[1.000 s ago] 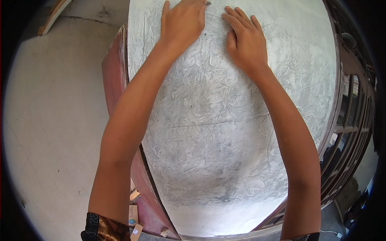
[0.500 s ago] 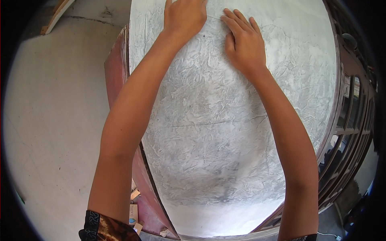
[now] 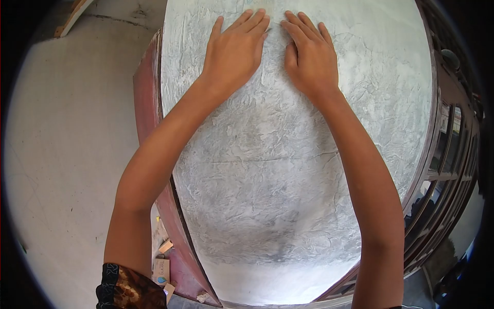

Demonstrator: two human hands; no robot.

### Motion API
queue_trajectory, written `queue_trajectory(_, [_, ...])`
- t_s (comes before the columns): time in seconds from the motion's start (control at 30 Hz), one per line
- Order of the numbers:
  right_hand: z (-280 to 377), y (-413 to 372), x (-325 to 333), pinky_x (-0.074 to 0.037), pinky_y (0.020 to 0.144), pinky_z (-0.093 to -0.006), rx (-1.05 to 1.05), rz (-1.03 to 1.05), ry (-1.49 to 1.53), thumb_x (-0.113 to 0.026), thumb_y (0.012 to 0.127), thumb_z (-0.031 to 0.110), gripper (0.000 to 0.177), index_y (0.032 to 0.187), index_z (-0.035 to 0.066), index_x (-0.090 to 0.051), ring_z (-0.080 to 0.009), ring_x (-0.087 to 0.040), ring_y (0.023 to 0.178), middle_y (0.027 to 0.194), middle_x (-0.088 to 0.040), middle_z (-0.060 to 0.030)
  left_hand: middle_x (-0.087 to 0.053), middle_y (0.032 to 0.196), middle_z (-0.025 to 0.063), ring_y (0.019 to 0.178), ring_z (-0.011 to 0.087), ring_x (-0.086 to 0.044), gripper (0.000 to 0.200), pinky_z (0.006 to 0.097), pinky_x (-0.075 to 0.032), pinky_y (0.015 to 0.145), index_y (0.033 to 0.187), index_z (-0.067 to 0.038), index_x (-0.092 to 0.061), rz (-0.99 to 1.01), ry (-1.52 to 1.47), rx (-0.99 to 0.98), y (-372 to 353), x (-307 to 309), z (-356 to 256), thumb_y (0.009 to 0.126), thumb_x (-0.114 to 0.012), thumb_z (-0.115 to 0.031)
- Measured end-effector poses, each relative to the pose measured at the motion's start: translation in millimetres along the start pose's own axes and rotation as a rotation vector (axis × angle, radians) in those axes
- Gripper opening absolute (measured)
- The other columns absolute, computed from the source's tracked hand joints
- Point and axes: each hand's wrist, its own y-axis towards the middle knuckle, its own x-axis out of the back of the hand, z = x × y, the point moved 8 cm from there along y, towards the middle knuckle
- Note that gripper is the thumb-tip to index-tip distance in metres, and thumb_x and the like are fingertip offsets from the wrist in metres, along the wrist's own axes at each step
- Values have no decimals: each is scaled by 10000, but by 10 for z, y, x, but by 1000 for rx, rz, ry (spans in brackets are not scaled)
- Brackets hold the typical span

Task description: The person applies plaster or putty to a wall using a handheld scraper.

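A: ok so where are the hands at?

B: Both up at the far end of the pale wrinkled sheet, backs up. Left hand is on the left, right hand just to the right of it, with a small gap so they're not touching.

A: Holding anything?

B: Right hand looks open, fingers a bit spread over the sheet, thumb tucked in. Left one has its fingers fanned, and there's a tiny dark tip right by the thumb. Can't tell if it's pinched or what it is, tbh.

A: And the sheet?

B: Takes up the middle, under both hands and forearms. Creases all over, a crack-like line running across the middle, smoother at the near end.

A: What's around it?

B: Reddish board along the left edge, plain pale wall past that. Small carton and a wood block near left. Dark framed panes on the right.
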Motion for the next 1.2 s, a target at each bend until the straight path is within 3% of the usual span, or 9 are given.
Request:
queue_trajectory(0.1, [12, 12, -17, -310, 1240, -498, -5, 14, -31, -522, 900, 21, 428, 1299, 66, -671, -268, -501, 1433, 1488, -601, -64, -633, 1453, 33, 1388, 202, -556, 332, 592, -388, 1151, 1328, -117, -685, 18, 39, -64, 116, 55, 19, 1015, -603, -185])
queue_trajectory(0.17, [23, 7, -10, -310, 1240, -499, -8, 10, -28, -526, 901, 23, 426, 1298, 68, -672, -268, -501, 1433, 1487, -602, -63, -630, 1424, 172, 1329, 345, -584, 376, 571, -375, 1154, 1333, 15, -649, 30, 16, 16, 520, 13, 311, 1078, -465, -190])
queue_trajectory(0.3, [-3, -3, -15, -310, 1239, -505, 10, 5, -24, -534, 899, 26, 423, 1295, 70, -674, -267, -501, 1432, 1488, -601, -61, -633, 1423, 164, 1356, 341, -562, 370, 564, -381, 1151, 1333, 11, -649, 91, 10, 148, 513, -143, 403, 1075, -469, -185])
queue_trajectory(0.37, [3, -9, -25, -311, 1239, -505, 14, 9, -11, -535, 898, 25, 424, 1295, 71, -675, -265, -501, 1433, 1489, -601, -59, -629, 1459, 27, 1400, 196, -544, 334, 575, -388, 1158, 1329, -120, -686, 4, 83, -48, 12, -21, 11, 1011, -606, -184])
queue_trajectory(0.5, [38, 20, -18, -311, 1240, -500, -2, 16, -30, -537, 896, 25, 425, 1294, 73, -677, -260, -499, 1435, 1491, -600, -53, -630, 1457, 31, 1399, 196, -543, 333, 569, -396, 1152, 1327, -114, -686, 34, 48, -49, 48, 38, 64, 1010, -606, -181])
queue_trajectory(0.7, [19, -5, -16, -311, 1238, -508, 9, 11, -21, -545, 894, 33, 423, 1293, 78, -677, -257, -501, 1433, 1488, -602, -46, -605, 1458, 163, 1349, 353, -558, 364, 557, -400, 1133, 1320, 12, -650, 63, -14, 91, 569, -186, 426, 1074, -471, -188])
queue_trajectory(0.8, [29, -5, -10, -312, 1238, -507, 7, 17, -12, -539, 893, 35, 425, 1293, 81, -678, -254, -501, 1434, 1487, -603, -46, -628, 1460, 22, 1393, 204, -548, 347, 566, -400, 1149, 1347, -123, -680, 6, 41, -55, 28, -36, 18, 1013, -603, -179])
queue_trajectory(1.1, [41, -13, -15, -311, 1239, -504, -8, 2, -6, -544, 896, 43, 412, 1283, 79, -681, -255, -504, 1430, 1483, -606, -45, -615, 1443, 167, 1342, 366, -562, 366, 563, -395, 1139, 1307, 17, -656, 81, 4, 90, 514, -151, 296, 1071, -469, -192])
queue_trajectory(1.2, [33, -15, -20, -312, 1240, -504, 3, 19, 3, -535, 895, 39, 416, 1281, 79, -683, -257, -504, 1431, 1484, -605, -47, -624, 1463, 57, 1414, 255, -525, 360, 582, -389, 1152, 1391, -119, -653, 86, -28, -43, 37, 6, -2, 1058, -547, -205])
